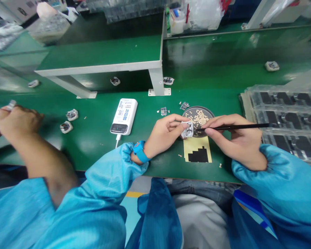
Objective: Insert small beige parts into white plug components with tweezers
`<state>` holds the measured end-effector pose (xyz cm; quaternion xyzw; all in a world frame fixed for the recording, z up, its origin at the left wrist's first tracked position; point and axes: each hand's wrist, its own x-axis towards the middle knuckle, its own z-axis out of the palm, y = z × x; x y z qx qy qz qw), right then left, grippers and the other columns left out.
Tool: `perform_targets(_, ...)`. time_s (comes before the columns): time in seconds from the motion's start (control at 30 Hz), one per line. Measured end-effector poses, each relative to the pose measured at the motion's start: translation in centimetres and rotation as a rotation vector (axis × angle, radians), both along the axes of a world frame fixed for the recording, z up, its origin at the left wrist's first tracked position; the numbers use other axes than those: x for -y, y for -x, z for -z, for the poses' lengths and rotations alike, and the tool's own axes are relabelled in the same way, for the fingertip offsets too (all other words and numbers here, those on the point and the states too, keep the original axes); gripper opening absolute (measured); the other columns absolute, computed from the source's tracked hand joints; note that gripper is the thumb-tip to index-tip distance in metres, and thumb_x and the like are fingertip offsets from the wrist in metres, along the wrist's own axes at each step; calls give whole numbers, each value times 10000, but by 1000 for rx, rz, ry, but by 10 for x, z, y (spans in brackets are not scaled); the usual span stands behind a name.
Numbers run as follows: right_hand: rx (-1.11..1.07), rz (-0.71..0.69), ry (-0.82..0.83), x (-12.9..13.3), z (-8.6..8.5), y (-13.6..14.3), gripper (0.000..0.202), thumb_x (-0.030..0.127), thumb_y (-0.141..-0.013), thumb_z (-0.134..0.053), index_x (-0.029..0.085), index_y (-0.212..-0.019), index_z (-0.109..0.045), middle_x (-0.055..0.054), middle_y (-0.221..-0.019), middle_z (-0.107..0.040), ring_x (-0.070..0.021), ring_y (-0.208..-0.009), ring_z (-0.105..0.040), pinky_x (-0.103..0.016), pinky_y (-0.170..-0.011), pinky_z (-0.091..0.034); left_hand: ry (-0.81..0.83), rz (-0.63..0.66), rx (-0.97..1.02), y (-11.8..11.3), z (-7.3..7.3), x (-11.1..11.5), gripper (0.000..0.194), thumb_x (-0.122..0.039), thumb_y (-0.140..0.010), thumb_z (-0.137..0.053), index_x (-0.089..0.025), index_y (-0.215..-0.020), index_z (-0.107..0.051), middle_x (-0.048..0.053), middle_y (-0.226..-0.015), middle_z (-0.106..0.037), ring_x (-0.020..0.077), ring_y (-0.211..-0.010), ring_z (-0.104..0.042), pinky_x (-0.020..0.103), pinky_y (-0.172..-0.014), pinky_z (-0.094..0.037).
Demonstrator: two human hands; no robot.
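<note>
My left hand pinches a small white casing with parts showing inside it. In my right hand are dark tweezers, their tips at the casing's right side. Behind both hands a round grey dish holds many small beige pieces. Just in front of the dish lies a yellow sheet with a black stepped patch. Two small clear parts rest on the green table behind my left hand.
A white power bank with a cable lies left. Clear trays of black pieces stand right. A white-legged shelf rises behind. White casings lie near another person's arm at far left.
</note>
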<state>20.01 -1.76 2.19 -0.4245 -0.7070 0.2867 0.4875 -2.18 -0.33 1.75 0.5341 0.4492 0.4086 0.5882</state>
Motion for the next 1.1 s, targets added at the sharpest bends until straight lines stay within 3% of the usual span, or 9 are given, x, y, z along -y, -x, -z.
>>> perform_targets(0.33,66,-55,-16,-3,5,1,175,197,-828,-803,240,-972,-712,-46,-969,-774,-222,-855,-744,-327,-614,-564,-139,-43,-24,0,4,1,299,-370,-888,-763,-141,-1080,-775,100,-966,-788,174,-821,-743,241,-703,-602)
perform_targets(0.53,11,-115,221,-10,-1,-2,128,295,-847,-801,221,-867,-698,-55,-960,-782,-227,-892,-756,-326,-648,-593,-210,-33,-10,4,10,-4,303,-372,-884,-768,-144,-1083,-777,111,-1055,-785,202,-929,-758,276,-818,-612)
perform_targets(0.67,16,-117,271,-9,-2,-5,141,316,-846,-800,226,-858,-693,-54,-965,-784,-232,-902,-758,-324,-639,-591,-184,1,20,4,13,-6,344,-398,-872,-779,-129,-1086,-767,124,-1082,-780,212,-958,-755,276,-826,-607)
perform_targets(0.87,-23,-6,135,-2,8,-3,141,271,-853,-793,238,-932,-682,-48,-967,-775,-217,-842,-752,-334,-640,-597,-124,-18,23,1,12,-6,387,-427,-851,-794,-117,-1080,-762,131,-1047,-783,207,-902,-752,258,-741,-602)
perform_targets(1.1,78,9,17,-2,12,1,115,265,-859,-786,245,-944,-712,-37,-941,-759,-198,-814,-736,-329,-648,-596,-169,-30,31,1,18,-7,360,-392,-849,-798,-128,-1092,-775,123,-1083,-783,203,-937,-759,277,-826,-610)
